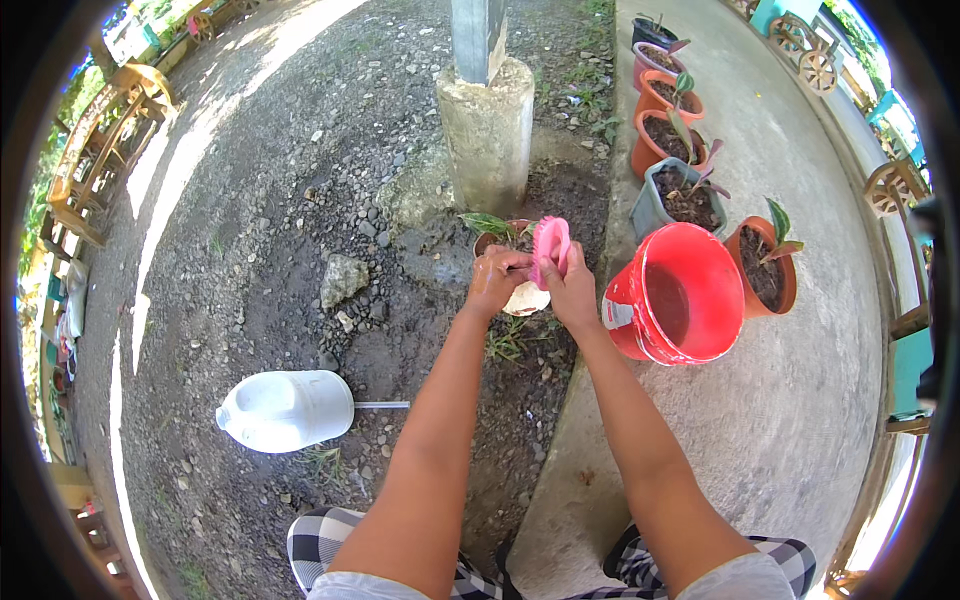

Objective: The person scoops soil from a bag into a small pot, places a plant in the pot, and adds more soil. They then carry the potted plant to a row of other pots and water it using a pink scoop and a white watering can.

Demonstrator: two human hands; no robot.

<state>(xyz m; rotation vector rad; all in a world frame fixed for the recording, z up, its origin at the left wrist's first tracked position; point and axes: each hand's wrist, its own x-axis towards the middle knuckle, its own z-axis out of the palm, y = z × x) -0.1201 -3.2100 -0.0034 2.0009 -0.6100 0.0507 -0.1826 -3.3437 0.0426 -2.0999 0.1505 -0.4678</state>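
Observation:
My right hand (571,294) grips a pink plastic scrub brush (551,247) by its handle, with the bristles facing left. My left hand (495,281), wet on its back, is bent close to the bristles. Its fingertips are partly hidden, so whether they hold anything is unclear. Just beyond the hands, a brown pot with a leafy plant (487,223) stands on the soil, partly covered by them. Below the hands lies a whitish rounded object (527,301), also partly covered. A red bucket (626,300) holding murky water leans to the right of my right hand.
Several potted plants line the concrete walkway (780,420), including a terracotta-coloured pot (784,289) beside the bucket and a grey pot (645,206). A concrete post base (486,139) rises ahead. A white plastic jug (289,412) lies on the gravel at left, near a rock (345,281).

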